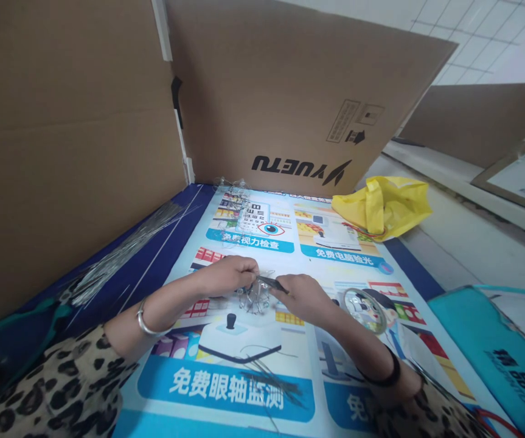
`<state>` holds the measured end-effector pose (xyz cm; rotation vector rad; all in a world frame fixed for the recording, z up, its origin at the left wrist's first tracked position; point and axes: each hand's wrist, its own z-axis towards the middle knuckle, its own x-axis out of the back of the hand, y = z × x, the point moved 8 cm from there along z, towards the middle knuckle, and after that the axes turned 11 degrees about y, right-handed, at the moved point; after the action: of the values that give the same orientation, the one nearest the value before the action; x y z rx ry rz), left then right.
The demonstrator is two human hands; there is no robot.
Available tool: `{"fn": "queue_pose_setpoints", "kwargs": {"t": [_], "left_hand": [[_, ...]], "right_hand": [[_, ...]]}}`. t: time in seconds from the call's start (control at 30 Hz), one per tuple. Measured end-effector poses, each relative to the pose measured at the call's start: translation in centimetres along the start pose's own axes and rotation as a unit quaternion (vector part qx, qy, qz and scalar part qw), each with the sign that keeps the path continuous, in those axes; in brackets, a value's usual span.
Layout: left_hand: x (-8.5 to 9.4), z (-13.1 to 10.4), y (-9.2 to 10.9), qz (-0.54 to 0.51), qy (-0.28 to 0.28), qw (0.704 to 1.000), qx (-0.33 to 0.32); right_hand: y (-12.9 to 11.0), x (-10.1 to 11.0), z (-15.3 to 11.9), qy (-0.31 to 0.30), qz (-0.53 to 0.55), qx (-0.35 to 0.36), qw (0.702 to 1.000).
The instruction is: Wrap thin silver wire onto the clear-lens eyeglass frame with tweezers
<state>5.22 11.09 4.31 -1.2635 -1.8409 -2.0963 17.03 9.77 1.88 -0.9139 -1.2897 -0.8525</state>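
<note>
My left hand [232, 274] pinches a small wire piece with clear beads or loops [257, 298] above the printed poster sheet. In my right hand [305, 295] is a pair of dark, slim-nosed pliers [271, 283]; their tip meets the wire beside my left fingertips. The handles are mostly hidden in my palm. Just below, short cut wires [278, 380] lie loose on the sheet. A roll of clear tape [365, 310] rests near my right forearm. More wire pieces [237, 198] with small clear parts sit at the sheet's far left.
Cardboard panels [253, 79] stand along the left and back. A bundle of long thin wires [125, 255] lies on the blue cloth at left, near a dark teal container [16, 344]. At right are a yellow plastic bag [390, 207] and a turquoise bag [481, 340].
</note>
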Motion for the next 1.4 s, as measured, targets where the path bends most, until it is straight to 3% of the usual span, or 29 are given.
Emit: {"fn": "queue_pose_setpoints", "kwargs": {"t": [0.3,0.63,0.77,1.0,1.2,1.4], "left_hand": [[-0.5,0.0,-0.5,-0.003,-0.014,1.0,0.004],[-0.7,-0.1,-0.4,-0.019,-0.033,0.999,0.009],[-1.0,-0.2,-0.3,-0.035,-0.052,0.998,0.0],[-0.9,-0.1,-0.4,-0.023,-0.032,0.999,-0.001],[0.1,0.3,0.2,0.068,0.06,0.995,-0.052],[0.6,0.0,0.8,0.123,0.129,0.982,-0.062]], "right_hand": [[-0.4,0.5,0.1,0.046,-0.047,0.063,0.996],[-1.3,1.6,-0.4,0.186,-0.134,0.163,0.96],[-1.4,1.6,-0.6,0.209,-0.131,0.179,0.953],[-1.1,1.2,-0.4,0.164,-0.141,0.147,0.965],[0.1,0.9,0.1,0.094,-0.078,0.022,0.992],[0.7,0.3,0.0,0.027,0.014,-0.042,0.999]]}}
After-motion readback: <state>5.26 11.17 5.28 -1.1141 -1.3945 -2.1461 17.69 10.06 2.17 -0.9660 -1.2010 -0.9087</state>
